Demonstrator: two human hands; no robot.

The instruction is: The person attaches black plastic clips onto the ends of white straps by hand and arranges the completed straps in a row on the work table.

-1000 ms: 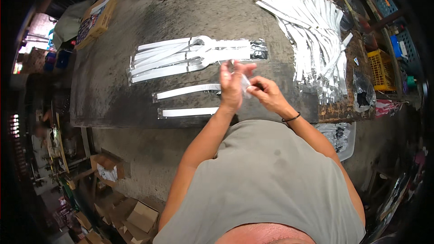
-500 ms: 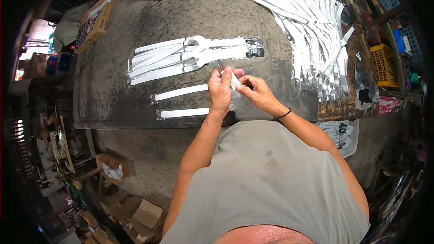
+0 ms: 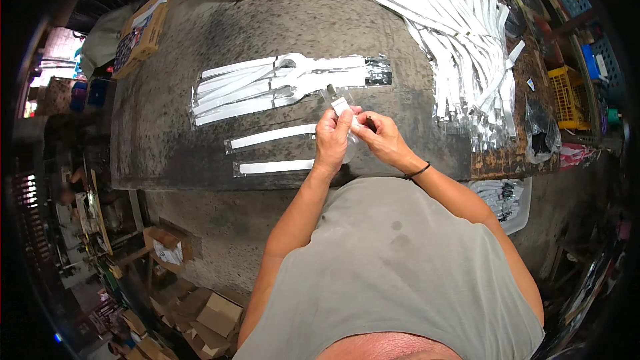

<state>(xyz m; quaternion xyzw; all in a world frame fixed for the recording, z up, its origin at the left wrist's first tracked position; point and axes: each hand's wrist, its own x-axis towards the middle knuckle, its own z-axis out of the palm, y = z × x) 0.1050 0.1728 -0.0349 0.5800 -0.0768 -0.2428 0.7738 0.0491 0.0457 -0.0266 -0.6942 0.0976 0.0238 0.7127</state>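
Left hand (image 3: 331,137) nearly closed, thumb on white strip (image 3: 341,105); right hand (image 3: 385,139) curled, fingertips pinching same strip.

Left hand (image 3: 331,141), right hand (image 3: 385,140) pinch white strip (image 3: 341,105) above grey table (image 3: 407,97).

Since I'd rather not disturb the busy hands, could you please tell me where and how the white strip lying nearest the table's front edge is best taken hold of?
Probably by its left end, coming from the left: the strip lies long and flat on the table, that end is uncovered, and its right end runs up beside the left hand's wrist.
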